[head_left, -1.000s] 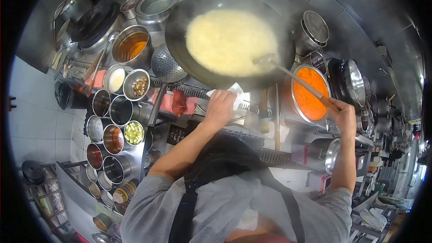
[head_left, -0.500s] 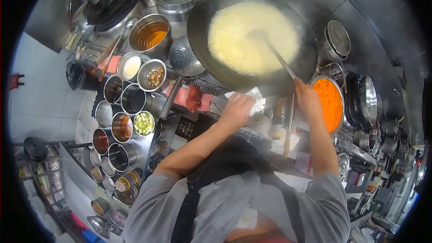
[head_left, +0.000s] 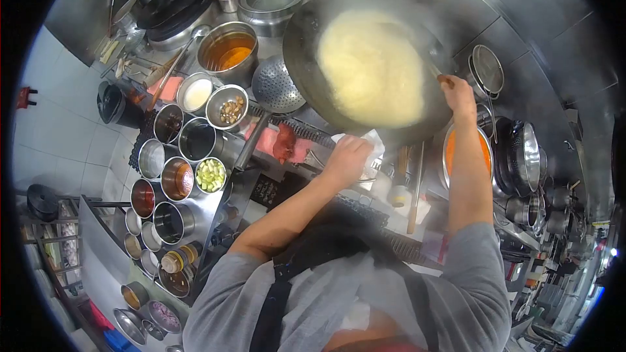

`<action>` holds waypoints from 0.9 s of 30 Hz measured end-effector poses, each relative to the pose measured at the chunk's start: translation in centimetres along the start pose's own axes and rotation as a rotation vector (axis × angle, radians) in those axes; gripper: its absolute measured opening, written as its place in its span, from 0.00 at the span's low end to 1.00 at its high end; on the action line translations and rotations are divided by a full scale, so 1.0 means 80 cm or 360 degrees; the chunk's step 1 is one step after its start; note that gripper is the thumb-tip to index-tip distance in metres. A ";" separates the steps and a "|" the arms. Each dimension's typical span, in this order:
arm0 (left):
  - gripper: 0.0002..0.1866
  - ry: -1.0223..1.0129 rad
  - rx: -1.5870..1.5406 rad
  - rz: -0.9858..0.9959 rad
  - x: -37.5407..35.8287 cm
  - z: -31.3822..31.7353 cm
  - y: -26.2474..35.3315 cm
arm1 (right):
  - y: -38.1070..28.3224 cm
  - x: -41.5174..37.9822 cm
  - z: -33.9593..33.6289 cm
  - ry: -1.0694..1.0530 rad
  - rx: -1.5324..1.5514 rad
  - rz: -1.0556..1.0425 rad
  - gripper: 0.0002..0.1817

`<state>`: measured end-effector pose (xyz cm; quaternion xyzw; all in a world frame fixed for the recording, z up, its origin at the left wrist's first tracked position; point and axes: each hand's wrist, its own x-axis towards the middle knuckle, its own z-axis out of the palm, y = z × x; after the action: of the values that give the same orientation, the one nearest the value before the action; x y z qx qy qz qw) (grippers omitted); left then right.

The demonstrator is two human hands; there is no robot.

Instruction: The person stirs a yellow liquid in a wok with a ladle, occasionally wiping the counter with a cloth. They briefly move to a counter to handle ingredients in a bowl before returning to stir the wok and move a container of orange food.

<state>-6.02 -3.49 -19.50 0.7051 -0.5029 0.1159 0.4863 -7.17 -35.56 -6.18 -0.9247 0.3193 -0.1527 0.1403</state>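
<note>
Bubbling pale-yellow liquid [head_left: 372,68] fills much of the large dark wok [head_left: 301,52], with steam rising over it. My left hand [head_left: 348,160] is closed on a folded white cloth [head_left: 373,145] against the wok's near rim; whether a wok handle lies under the cloth is hidden. At the right rim, my right hand [head_left: 459,96] grips the end of a long metal handle [head_left: 433,68] that reaches into the wok. Steam and liquid hide the head of this utensil.
A perforated skimmer [head_left: 276,85] lies left of the wok. Several metal pots stand further left, one with cut green vegetable [head_left: 210,175]. Under my right forearm is a bowl of orange food [head_left: 450,150]. A wooden-handled tool [head_left: 416,189] lies in front.
My right hand has moved away from me and to the right along with the utensil, from the wok's near side to its right rim. My left hand keeps its hold on the cloth.
</note>
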 end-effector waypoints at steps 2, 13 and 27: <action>0.08 -0.0034 0.0008 -0.0044 0.001 -0.002 0.004 | 0.027 -0.006 -0.031 -0.0026 0.0046 0.0064 0.20; 0.08 0.0008 0.0002 -0.0007 0.005 0.000 0.004 | 0.033 -0.219 -0.239 0.0144 -0.0166 -0.0008 0.19; 0.08 0.0014 -0.0037 -0.0035 0.005 -0.002 0.004 | 0.037 -0.277 -0.147 -0.0235 -0.0179 -0.0323 0.14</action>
<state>-6.06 -3.65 -18.96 0.7043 -0.4942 0.1079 0.4980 -29.80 -25.65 -0.77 -0.9673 0.2212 -0.0797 0.0953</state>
